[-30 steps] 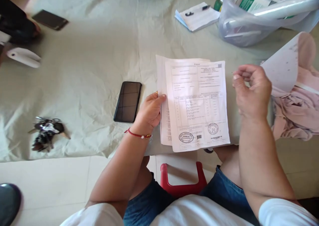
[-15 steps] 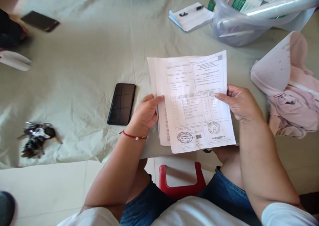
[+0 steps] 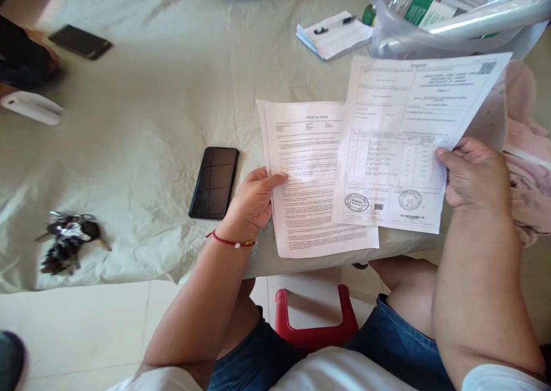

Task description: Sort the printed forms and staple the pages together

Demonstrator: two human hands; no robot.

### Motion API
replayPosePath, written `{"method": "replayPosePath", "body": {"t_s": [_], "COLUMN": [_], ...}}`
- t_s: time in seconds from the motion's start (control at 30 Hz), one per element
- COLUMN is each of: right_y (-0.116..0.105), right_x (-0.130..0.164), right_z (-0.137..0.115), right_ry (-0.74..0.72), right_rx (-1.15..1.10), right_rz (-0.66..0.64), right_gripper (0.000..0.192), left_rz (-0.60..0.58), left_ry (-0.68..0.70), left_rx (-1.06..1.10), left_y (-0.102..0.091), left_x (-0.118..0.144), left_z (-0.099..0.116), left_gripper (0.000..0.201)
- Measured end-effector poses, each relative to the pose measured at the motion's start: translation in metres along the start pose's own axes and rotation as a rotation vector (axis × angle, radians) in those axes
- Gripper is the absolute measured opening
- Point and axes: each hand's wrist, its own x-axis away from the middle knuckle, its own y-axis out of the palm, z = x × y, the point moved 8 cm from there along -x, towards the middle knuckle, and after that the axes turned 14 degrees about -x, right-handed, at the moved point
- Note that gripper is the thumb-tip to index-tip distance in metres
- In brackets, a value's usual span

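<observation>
My left hand (image 3: 253,198), with a red bracelet at the wrist, pinches the left edge of printed sheets (image 3: 316,207), thumb on top. The top sheet there is dense with text, and at least one more edge shows beneath it. My right hand (image 3: 476,170) grips the right edge of a stamped form (image 3: 390,144) with tables, two round stamps and a small code in its upper corner. The form is tilted and overlaps the right part of the left-hand sheets. Just left of my left hand lies a black smartphone (image 3: 214,182).
Keys (image 3: 73,242) lie at the cloth's left. A second phone (image 3: 81,42) is near another person's hand (image 3: 47,52). A notepad with a pen (image 3: 333,35), a plastic tub (image 3: 387,41) and pink cloth (image 3: 531,178) sit rightward. A red stool (image 3: 316,333) is below.
My right hand has drawn the stamped form right and upward, off the other sheets, uncovering the text page. My left hand has stayed almost in place.
</observation>
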Motion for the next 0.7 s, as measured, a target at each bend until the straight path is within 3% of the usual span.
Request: {"method": "replayPosePath", "body": {"t_s": [0.1,0.43,0.7], "right_y": [0.003,0.065,0.068], "right_x": [0.004,0.044,0.051], "right_z": [0.001,0.025,0.033], "right_ry": [0.062,0.409,0.511], "right_rx": [0.004,-0.028,0.056], "right_rz": [-0.044,-0.202,-0.235], "right_gripper": [0.038,0.06,0.052], "left_rz": [0.003,0.07,0.015], "left_ry": [0.006,0.011,-0.011], "left_rx": [0.012,0.041,0.002], "left_y": [0.003,0.003,0.017], "left_x": [0.001,0.0,0.007], "left_z": [0.001,-0.001,-0.006], "left_gripper": [0.028,0.034,0.025]}}
